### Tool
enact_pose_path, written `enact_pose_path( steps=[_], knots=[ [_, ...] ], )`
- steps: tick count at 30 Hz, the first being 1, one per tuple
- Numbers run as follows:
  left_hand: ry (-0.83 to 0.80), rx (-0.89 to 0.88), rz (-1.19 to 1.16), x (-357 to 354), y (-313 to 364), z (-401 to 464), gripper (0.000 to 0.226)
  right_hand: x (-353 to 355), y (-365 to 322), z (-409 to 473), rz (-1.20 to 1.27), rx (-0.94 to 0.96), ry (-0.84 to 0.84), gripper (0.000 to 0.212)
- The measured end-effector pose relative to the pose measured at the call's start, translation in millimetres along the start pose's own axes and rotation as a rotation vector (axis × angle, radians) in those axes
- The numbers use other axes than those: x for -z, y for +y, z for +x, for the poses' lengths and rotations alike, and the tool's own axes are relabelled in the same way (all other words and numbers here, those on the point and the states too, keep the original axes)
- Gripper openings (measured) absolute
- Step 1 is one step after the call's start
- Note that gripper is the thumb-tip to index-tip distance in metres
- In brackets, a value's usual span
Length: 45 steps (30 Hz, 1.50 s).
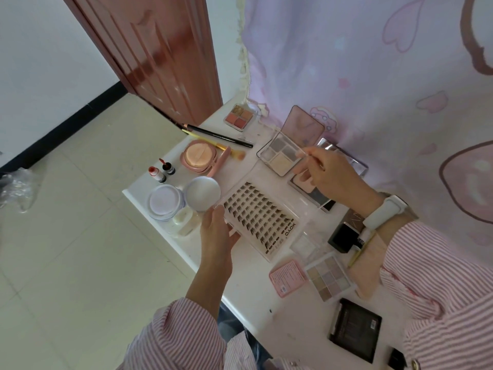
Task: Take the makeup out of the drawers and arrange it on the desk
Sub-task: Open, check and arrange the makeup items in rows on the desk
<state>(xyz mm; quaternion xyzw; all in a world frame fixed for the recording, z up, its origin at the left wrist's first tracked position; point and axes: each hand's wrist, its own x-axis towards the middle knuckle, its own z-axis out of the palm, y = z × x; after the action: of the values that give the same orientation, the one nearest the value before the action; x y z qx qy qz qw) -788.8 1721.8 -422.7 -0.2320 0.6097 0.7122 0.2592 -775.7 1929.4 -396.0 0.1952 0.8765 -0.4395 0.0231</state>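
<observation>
Head view of a white desk (pixel 240 303) set against a lilac printed curtain. The arrangement appears well advanced: many cosmetics already lie on the surface, among them a black pencil (pixel 221 135), a pink round powder compact with its puff (pixel 198 157), two small red-capped dropper bottles (pixel 162 170), a clear round jar with a lilac lid (pixel 164 202), a pale nine-pan eyeshadow palette (pixel 328 276), a pink square compact (pixel 288 277) and a black rectangular palette (pixel 356 329). No drawer is in view, so what remains inside cannot be judged.

The left hand (pixel 217 233) reaches in from the desk's near edge, its fingers curled under and thumb above the corner of a clear flat tray of false-lash clusters (pixel 260 217), which rests at the middle of the desk; the hand grasps that corner. The right hand (pixel 330 174), wearing a white wristband, extends over the far side, fingertips pinched on what seems a thin clear edge, perhaps the tray's lid, just beside an open grey four-pan eyeshadow palette (pixel 284 154); exactly what it pinches cannot be told.
</observation>
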Motion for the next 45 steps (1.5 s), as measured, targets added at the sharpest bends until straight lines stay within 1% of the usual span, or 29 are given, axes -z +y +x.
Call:
enact_pose_path(
  steps=[6, 9, 15, 18, 23, 25, 27, 31, 35, 36, 39, 40, 42, 43, 45],
  knots=[
    [-0.037, 0.031, 0.119, -4, -5, -4, 0.023, 5, 9, 10, -0.085, -0.016, -0.016, 0.03],
    [-0.05, 0.069, 0.141, -7, -7, -3, 0.016, 8, 13, 11, -0.107, -0.016, -0.023, 0.03],
    [-0.078, 0.106, 0.146, -11, -7, -6, 0.016, 10, 15, 12, -0.108, -0.023, -0.036, 0.031],
    [-0.082, 0.12, 0.181, -13, -6, -7, 0.012, 11, 12, 12, -0.132, -0.007, -0.028, 0.032],
    [-0.087, 0.143, 0.255, -19, -7, -5, 0.012, 12, 6, 13, -0.191, 0.034, -0.026, 0.034],
    [-0.083, 0.144, 0.284, -19, -9, -4, 0.002, 13, 7, 13, -0.2, 0.041, -0.04, 0.034],
    [-0.091, 0.146, 0.312, -18, -11, -4, 0.014, 13, 10, 15, -0.205, 0.041, -0.041, 0.033],
    [-0.105, 0.139, 0.326, -18, -13, -7, 0.033, 15, 13, 16, -0.26, 0.081, 0.025, 0.031],
    [-0.088, 0.084, 0.411, -12, -15, -10, 0.049, 17, 11, 8, -0.342, 0.171, 0.106, 0.031],
    [-0.081, 0.063, 0.447, -10, -16, -12, 0.051, 17, 10, 2, -0.338, 0.213, 0.169, 0.03],
    [-0.077, -0.042, 0.589, 0, -22, -22, 0.047, 13, 12, -31, -0.274, 0.391, 0.444, 0.031],
    [-0.085, -0.095, 0.653, 3, -25, -26, 0.044, 8, 14, -46, -0.252, 0.423, 0.489, 0.031],
    [-0.092, -0.231, 0.828, 9, -36, -35, 0.04, -10, 24, -80, -0.246, 0.449, 0.461, 0.029],
    [-0.091, -0.309, 0.914, 13, -43, -38, 0.038, -23, 30, -96, -0.277, 0.463, 0.405, 0.028],
    [-0.102, -0.455, 1.089, 24, -60, -42, 0.036, -49, 42, -125, -0.416, 0.497, 0.243, 0.033]
  ],
)
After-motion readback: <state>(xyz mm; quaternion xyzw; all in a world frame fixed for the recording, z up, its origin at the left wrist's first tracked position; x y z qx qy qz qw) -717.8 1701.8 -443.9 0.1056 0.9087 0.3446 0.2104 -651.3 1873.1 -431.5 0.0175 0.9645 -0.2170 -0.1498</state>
